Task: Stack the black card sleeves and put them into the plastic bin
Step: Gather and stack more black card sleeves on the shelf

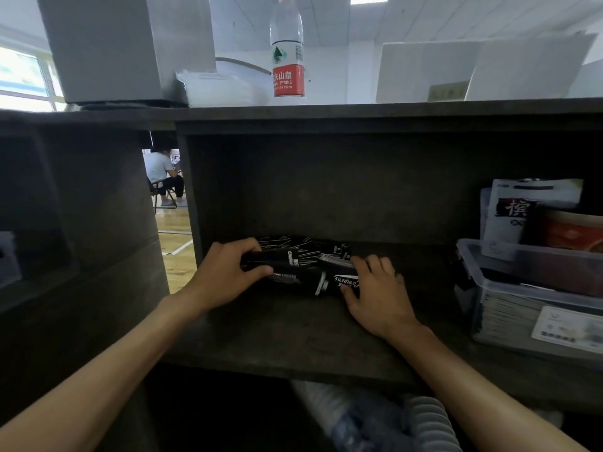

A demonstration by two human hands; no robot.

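A loose pile of black card sleeves (300,262) with white print lies at the back of a dark wooden shelf (277,334). My left hand (225,272) grips the left end of the pile, thumb in front and fingers curled over the top. My right hand (375,288) holds the right end, fingers curled onto the sleeves. A clear plastic bin (528,288) stands on the shelf at the right, apart from both hands, with flat packs stacked inside it.
White and red packets (535,210) stand upright behind the bin. A water bottle (287,47), a grey box (107,47) and white boards sit on the shelf top. A person sits on a chair (163,177) beyond the gap at left.
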